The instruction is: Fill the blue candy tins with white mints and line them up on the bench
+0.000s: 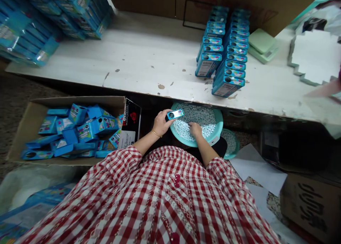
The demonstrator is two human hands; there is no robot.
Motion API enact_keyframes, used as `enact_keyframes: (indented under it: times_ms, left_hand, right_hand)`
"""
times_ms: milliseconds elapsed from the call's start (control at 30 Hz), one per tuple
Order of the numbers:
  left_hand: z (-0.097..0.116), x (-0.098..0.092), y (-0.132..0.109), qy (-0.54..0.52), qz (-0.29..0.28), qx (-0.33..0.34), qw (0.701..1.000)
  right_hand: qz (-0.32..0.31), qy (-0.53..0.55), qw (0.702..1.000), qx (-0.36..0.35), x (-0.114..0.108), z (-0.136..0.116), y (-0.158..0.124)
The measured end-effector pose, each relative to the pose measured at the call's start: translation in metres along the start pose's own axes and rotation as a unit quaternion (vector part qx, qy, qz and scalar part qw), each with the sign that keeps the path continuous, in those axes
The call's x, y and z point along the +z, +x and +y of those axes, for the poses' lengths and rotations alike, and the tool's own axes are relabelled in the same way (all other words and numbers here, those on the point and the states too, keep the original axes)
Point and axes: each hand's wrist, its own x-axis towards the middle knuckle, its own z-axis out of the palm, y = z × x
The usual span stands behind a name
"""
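My left hand (pixel 161 123), with a thin bangle at the wrist, holds a small blue box (pixel 175 114) between thumb and fingers over the left rim of a mint-green basin (pixel 220 121). The box has a dark oval at one end of its narrow face. Small white candy-like pellets (pixel 197 112) fill much of the basin. Among them is my right hand (pixel 196 129), its fingers curled and the fingertips down in the pellets. What those fingers hold, if anything, is hidden.
To the left stands a cardboard carton (pixel 22 130) of jumbled blue boxes. On the white table (pixel 138 55) are two rows of upright boxes (pixel 229 84), a pale green scale (pixel 262 44) and wrapped stacks (pixel 77 9). A second basin (pixel 234 148) sits lower right. Another person's arm (pixel 325 89) reaches in at right.
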Motion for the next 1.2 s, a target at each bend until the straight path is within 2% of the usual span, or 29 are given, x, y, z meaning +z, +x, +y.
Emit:
enact_keyframes:
  times_ms: [100, 167, 333, 433, 533, 600, 733, 867, 933, 1033, 1100, 1200]
  left_hand:
    - [-0.004, -0.008, 0.001, -0.007, 0.014, -0.012, 1.0]
    - [-0.006, -0.01, 0.003, -0.005, 0.018, -0.018, 1.0]
    - [-0.002, -0.002, 0.008, 0.025, 0.005, -0.02, 0.999]
    - [0.008, 0.011, 0.009, 0.037, -0.028, 0.001, 0.999]
    - [0.018, 0.026, 0.01, 0.043, -0.062, 0.016, 0.997]
    - [0.023, 0.033, 0.009, 0.048, -0.079, 0.02, 0.995]
    - [0.025, 0.04, 0.008, 0.056, -0.096, 0.025, 0.994]
    - [0.022, 0.039, 0.007, 0.055, -0.093, 0.023, 0.994]
    - [0.021, 0.035, 0.005, 0.048, -0.083, 0.025, 0.995]
    - [0.024, 0.023, 0.002, 0.031, -0.063, 0.034, 0.997]
    - [0.031, 0.01, 0.002, 0.018, -0.046, 0.041, 0.998]
    - [0.048, -0.012, 0.011, -0.011, -0.012, 0.063, 0.998]
  right_hand:
    - [0.019, 0.143, 0.989, -0.019, -0.001, 0.004, 0.003]
    - [0.019, 0.169, 0.985, -0.03, -0.012, 0.016, -0.001]
    - [0.045, 0.197, 0.976, -0.082, -0.068, 0.037, -0.036]
    - [0.058, 0.12, 0.984, -0.118, -0.108, 0.025, -0.062]
    - [0.05, -0.055, 0.991, -0.112, -0.137, -0.006, -0.081]
    - [0.036, -0.173, 0.98, -0.093, -0.147, -0.029, -0.089]
    - [0.021, -0.292, 0.952, -0.088, -0.15, -0.064, -0.101]
    - [0.03, -0.307, 0.946, -0.098, -0.153, -0.07, -0.11]
    - [0.036, -0.295, 0.951, -0.086, -0.156, -0.057, -0.111]
    - [0.048, -0.269, 0.961, -0.038, -0.152, -0.022, -0.103]
    - [0.046, -0.249, 0.968, -0.001, -0.138, 0.005, -0.091]
    - [0.011, -0.199, 0.98, 0.016, -0.104, 0.035, -0.072]
